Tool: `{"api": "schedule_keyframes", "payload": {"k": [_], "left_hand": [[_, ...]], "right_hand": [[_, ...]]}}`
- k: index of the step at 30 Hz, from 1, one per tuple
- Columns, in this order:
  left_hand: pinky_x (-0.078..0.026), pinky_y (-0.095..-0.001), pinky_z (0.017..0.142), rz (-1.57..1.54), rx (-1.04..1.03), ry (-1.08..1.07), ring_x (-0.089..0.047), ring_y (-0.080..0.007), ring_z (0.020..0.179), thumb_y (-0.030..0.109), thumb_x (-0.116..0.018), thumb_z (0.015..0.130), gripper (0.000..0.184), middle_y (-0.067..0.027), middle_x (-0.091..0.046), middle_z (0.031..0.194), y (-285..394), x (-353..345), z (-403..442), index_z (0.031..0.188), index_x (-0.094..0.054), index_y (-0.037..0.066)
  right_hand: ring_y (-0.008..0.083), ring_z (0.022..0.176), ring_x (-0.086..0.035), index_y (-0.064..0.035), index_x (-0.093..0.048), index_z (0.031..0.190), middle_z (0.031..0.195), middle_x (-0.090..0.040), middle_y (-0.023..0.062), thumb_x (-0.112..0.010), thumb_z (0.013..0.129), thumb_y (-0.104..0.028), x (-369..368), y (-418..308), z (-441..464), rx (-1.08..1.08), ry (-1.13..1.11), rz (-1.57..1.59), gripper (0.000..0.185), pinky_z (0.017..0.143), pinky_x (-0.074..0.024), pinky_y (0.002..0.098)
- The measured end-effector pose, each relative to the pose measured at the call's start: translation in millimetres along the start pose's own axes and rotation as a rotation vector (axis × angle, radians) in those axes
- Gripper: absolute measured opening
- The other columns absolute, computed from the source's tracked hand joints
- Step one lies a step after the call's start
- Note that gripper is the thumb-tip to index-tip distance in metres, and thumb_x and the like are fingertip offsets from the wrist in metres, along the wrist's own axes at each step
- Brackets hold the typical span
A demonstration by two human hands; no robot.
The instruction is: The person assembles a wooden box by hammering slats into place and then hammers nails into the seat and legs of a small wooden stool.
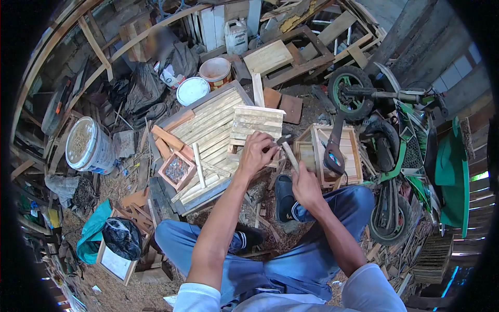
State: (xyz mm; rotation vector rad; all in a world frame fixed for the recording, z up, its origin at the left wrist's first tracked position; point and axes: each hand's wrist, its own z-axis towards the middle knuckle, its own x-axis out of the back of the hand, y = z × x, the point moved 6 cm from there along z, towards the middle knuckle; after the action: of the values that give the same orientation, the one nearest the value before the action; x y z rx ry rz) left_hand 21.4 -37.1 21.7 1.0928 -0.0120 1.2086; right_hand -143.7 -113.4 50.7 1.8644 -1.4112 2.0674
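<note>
My right hand (306,186) is wrapped round the wooden handle of a hammer (290,155), whose dark head is up beside my left fingertips. My left hand (255,152) is closed in a pinch at the edge of a small slatted wooden piece (258,120); what its fingers hold is too small to make out. That piece rests on a low slatted wooden platform (215,122) in front of my knees. Left of my hands, a small wooden box (190,176) of nails or similar bits sits on the platform, near loose wood strips (199,165).
A handsaw (334,156) leans on a wooden crate (355,156) at right. Beyond it stands a small green motorbike (397,156). Buckets (193,92), a white jug (236,37) and scrap boards (268,58) lie behind. A filled bucket (99,158) stands left.
</note>
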Motion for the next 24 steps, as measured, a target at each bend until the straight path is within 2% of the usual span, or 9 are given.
{"api": "schedule_keyframes", "payload": {"k": [4,7,14,16,19,23,24], "left_hand": [[-0.044,-0.0379,0.084,-0.004,0.006,-0.003,-0.059,-0.0267,0.092,0.014,-0.076,0.075,0.015,-0.0075,-0.067,0.092,1,2,0,0.085,-0.073,0.004],[-0.044,-0.0384,0.086,-0.032,-0.014,0.02,-0.06,-0.0271,0.093,0.012,-0.075,0.076,0.016,-0.0073,-0.067,0.095,1,6,-2,0.09,-0.073,0.005],[-0.044,-0.0393,0.088,0.126,-0.059,-0.054,-0.059,-0.0265,0.099,0.006,-0.072,0.075,0.021,-0.0063,-0.067,0.101,8,21,-8,0.095,-0.074,0.008],[-0.044,-0.039,0.089,0.131,-0.034,-0.055,-0.058,-0.0267,0.101,0.005,-0.069,0.076,0.021,-0.0067,-0.066,0.101,6,26,-9,0.096,-0.074,0.009],[-0.043,-0.0394,0.092,0.139,-0.025,-0.037,-0.058,-0.0279,0.103,0.005,-0.065,0.079,0.02,-0.0077,-0.067,0.104,9,29,-5,0.097,-0.074,0.01],[-0.042,-0.0411,0.096,0.177,-0.035,0.064,-0.057,-0.0307,0.107,0.006,-0.062,0.083,0.021,-0.0096,-0.066,0.11,3,34,17,0.101,-0.072,0.008],[-0.039,-0.0436,0.1,0.211,0.015,0.043,-0.055,-0.0322,0.114,0.011,-0.059,0.088,0.024,-0.0114,-0.064,0.119,-1,33,26,0.11,-0.069,0.007]], "right_hand": [[0.0512,0.082,-0.06,0.002,-0.047,0.109,0.08,-0.061,0.0322,-0.051,0.099,-0.027,6,11,4,-0.098,-0.009,0.127,0.031,0.071,-0.0446,0.0545],[0.0542,0.084,-0.058,0.0014,-0.047,0.108,0.08,-0.06,0.0339,-0.051,0.099,-0.026,10,10,9,-0.022,0.071,0.241,0.029,0.072,-0.044,0.0573],[0.0499,0.086,-0.062,0.0007,-0.053,0.113,0.083,-0.064,0.0295,-0.055,0.096,-0.022,-10,22,31,0.042,0.163,0.259,0.029,0.073,-0.048,0.052],[0.049,0.085,-0.063,0.0004,-0.055,0.115,0.085,-0.066,0.028,-0.056,0.095,-0.021,-10,14,36,0.049,0.137,0.351,0.029,0.074,-0.0488,0.0512],[0.0379,0.092,-0.067,0.0011,-0.061,0.111,0.093,-0.068,0.0249,-0.056,0.094,-0.015,-7,3,37,0.026,0.128,0.398,0.024,0.081,-0.0497,0.0432],[0.038,0.094,-0.067,0.0006,-0.06,0.11,0.095,-0.068,0.0235,-0.056,0.095,-0.018,-11,9,36,-0.028,0.166,0.417,0.024,0.083,-0.0497,0.0424],[0.0373,0.093,-0.067,0.0006,-0.06,0.109,0.095,-0.068,0.0233,-0.056,0.096,-0.018,-11,11,35,-0.046,0.161,0.416,0.024,0.082,-0.0497,0.042]]}}
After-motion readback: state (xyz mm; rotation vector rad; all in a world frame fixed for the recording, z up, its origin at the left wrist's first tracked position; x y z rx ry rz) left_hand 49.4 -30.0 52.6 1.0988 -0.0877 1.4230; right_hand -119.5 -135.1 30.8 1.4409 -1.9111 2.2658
